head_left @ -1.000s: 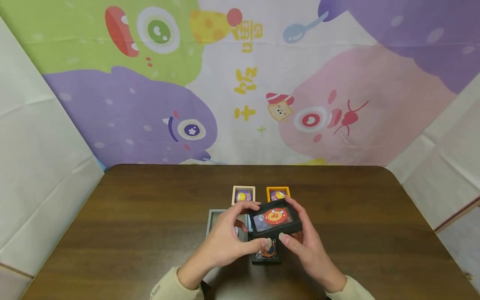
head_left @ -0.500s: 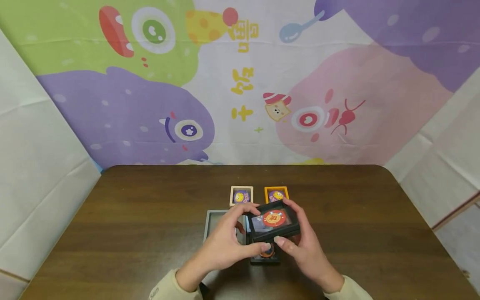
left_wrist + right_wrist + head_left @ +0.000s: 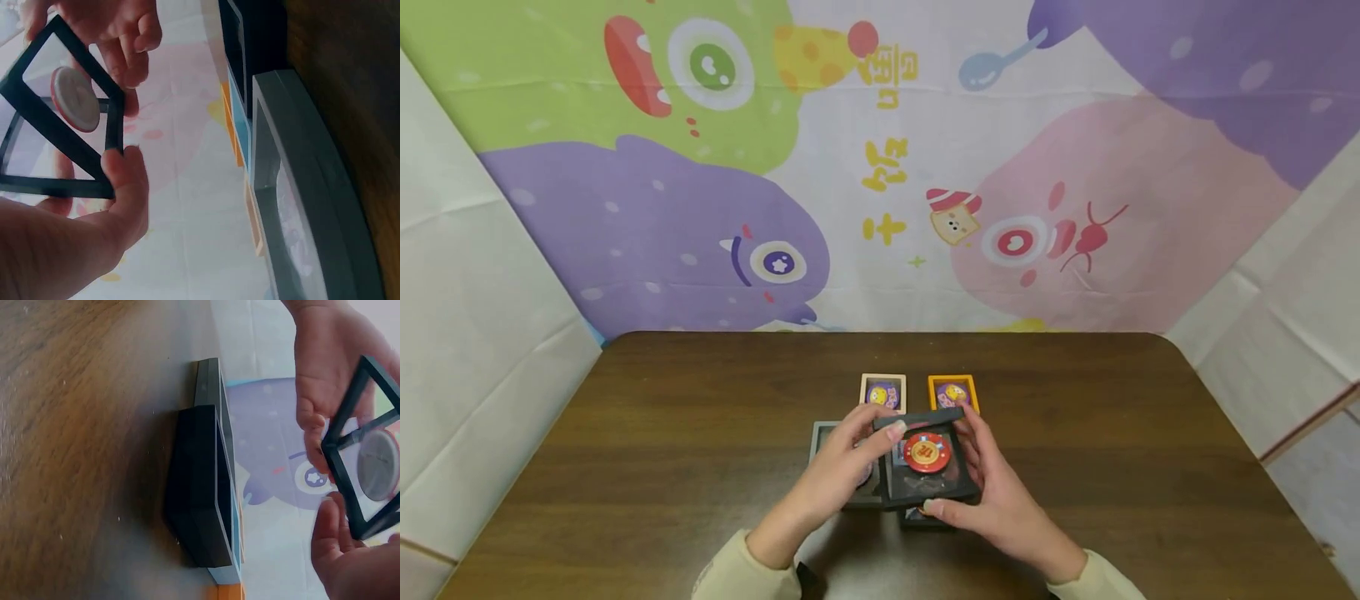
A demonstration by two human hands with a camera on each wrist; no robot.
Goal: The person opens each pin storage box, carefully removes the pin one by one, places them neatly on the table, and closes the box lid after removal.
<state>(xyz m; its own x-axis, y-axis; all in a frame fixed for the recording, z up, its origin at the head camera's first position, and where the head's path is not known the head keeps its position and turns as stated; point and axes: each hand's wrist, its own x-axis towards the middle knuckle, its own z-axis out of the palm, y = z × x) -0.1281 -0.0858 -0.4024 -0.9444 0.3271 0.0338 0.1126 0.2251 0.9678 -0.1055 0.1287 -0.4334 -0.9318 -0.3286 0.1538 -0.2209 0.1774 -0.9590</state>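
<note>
Both hands hold a black display frame [image 3: 957, 488] above the table. Its two halves stand apart at an angle, like an opened clamshell. A round red badge [image 3: 927, 452] with a gold centre sits on the clear film; its pale back [image 3: 75, 99] shows in the left wrist view. My left hand [image 3: 831, 475] pinches the frame's upper left side, thumb on the top edge. My right hand [image 3: 1009, 504] grips the right side, thumb along the lower edge and fingers behind. Below lies another black frame [image 3: 194, 481], mostly covered in the head view.
A grey frame [image 3: 822, 432] with a round item inside lies left of the held frame. Farther back stand a cream frame [image 3: 863, 393] and an orange frame [image 3: 932, 393], each with a purple-and-yellow badge. A light blue frame [image 3: 226, 574] shows low down. A printed cloth [image 3: 880, 167] hangs behind the table.
The held frame has shifted left and been turned, its halves now parted visibly. My left thumb has moved from the lower edge up to the top edge.
</note>
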